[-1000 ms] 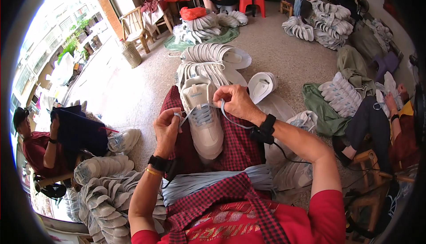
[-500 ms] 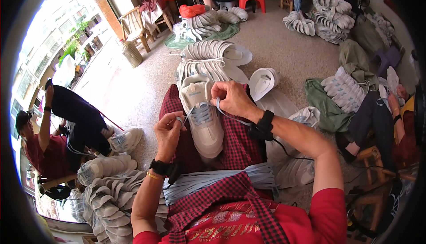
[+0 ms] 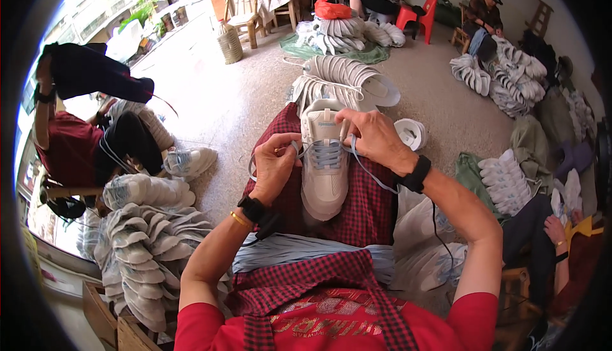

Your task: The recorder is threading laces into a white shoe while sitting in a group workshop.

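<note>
A white sneaker [image 3: 324,188] lies on my lap, its toe pointing at me, with light blue lacing [image 3: 326,154] crossed over the tongue. At its left edge my left hand [image 3: 276,161] is closed, pinching one end of the blue shoelace, which loops out beside the fingers. On the opposite side, my right hand [image 3: 377,138] pinches the other lace end near the upper eyelets, and its tail hangs down over my checked apron [image 3: 285,189]. A bundle of loose light blue laces [image 3: 312,260] lies across my waist.
Stacked white shoe uppers [image 3: 338,77] stand beyond my knees, with a rolled white piece [image 3: 410,134] at their right. A large pile of uppers [image 3: 143,255] is at left, more [image 3: 424,242] at right. Co-workers sit around; one at left holds up a dark garment [image 3: 92,77].
The view has turned, shifting the surroundings. My left hand has come up beside the eyelets, and the lace at its side now bows outward. Both hands still hold the lace ends.
</note>
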Motion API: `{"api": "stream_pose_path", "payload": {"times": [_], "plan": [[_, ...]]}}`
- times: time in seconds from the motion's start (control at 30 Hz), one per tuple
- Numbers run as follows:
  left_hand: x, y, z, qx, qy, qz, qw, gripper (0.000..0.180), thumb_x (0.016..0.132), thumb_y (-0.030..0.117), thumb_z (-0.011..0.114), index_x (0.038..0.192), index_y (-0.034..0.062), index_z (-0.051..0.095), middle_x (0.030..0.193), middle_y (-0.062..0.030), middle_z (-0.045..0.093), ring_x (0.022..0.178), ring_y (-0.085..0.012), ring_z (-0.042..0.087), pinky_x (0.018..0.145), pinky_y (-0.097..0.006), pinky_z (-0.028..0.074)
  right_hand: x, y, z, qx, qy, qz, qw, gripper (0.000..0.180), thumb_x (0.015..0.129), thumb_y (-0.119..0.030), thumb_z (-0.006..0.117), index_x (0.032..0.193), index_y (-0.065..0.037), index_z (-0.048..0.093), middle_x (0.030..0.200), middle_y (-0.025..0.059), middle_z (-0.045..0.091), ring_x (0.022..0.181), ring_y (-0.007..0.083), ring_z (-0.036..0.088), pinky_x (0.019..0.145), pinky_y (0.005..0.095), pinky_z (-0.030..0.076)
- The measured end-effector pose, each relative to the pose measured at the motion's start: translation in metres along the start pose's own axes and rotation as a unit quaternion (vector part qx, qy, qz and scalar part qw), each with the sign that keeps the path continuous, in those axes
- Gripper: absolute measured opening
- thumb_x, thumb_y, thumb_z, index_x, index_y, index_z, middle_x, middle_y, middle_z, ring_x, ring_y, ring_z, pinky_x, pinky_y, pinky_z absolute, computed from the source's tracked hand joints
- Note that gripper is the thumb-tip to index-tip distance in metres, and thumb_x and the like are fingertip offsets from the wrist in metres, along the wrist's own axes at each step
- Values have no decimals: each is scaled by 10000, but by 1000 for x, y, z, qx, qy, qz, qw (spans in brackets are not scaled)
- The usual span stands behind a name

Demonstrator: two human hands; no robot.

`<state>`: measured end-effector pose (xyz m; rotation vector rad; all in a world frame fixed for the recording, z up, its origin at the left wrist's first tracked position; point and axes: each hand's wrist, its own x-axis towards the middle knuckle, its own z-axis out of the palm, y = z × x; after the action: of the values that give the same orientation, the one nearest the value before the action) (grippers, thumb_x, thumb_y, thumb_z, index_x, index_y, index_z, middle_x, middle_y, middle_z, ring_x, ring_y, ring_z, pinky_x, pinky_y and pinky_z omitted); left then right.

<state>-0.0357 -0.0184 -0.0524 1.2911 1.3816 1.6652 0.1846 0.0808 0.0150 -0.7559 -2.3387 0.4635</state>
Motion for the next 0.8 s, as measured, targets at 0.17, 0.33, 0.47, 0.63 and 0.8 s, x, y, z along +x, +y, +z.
{"api": "stream_pose_path", "payload": {"times": [0.17,0.33,0.47,0.63,0.8], "plan": [[4,0,4,6,20,17,1000,139,923,70,669,1030,-2,719,882,-39,711,638,-71,639,547,-214,530,15,-6,-11,-151,-78,-71,983,184,722,-50,731,882,-46,640,709,108,671,719,299,687,682,433,523],[5,2,4,59,8,31,998,139,927,63,636,1018,12,728,791,-42,710,662,-59,636,561,-218,516,24,-6,-13,-199,-89,-180,959,182,691,-39,739,835,-61,630,860,102,619,909,299,622,801,424,516],[4,6,2,147,13,102,984,143,889,46,637,991,18,733,737,-66,708,615,-61,628,556,-241,510,33,1,-13,-185,-118,-241,945,198,670,-10,738,823,-70,627,923,76,566,971,289,559,860,398,502],[4,2,14,156,31,153,975,174,820,6,629,954,44,733,816,-69,688,637,-112,625,589,-259,494,35,-5,-18,-227,-160,-262,924,49,740,-65,684,782,-56,661,925,78,579,974,294,576,839,407,531],[23,16,4,234,-71,173,954,257,811,-31,609,1032,56,708,833,-99,619,691,-210,641,623,-326,511,35,-8,-21,-255,-205,-258,909,55,715,-49,689,767,-66,685,960,64,580,1035,296,561,846,421,537]]}}
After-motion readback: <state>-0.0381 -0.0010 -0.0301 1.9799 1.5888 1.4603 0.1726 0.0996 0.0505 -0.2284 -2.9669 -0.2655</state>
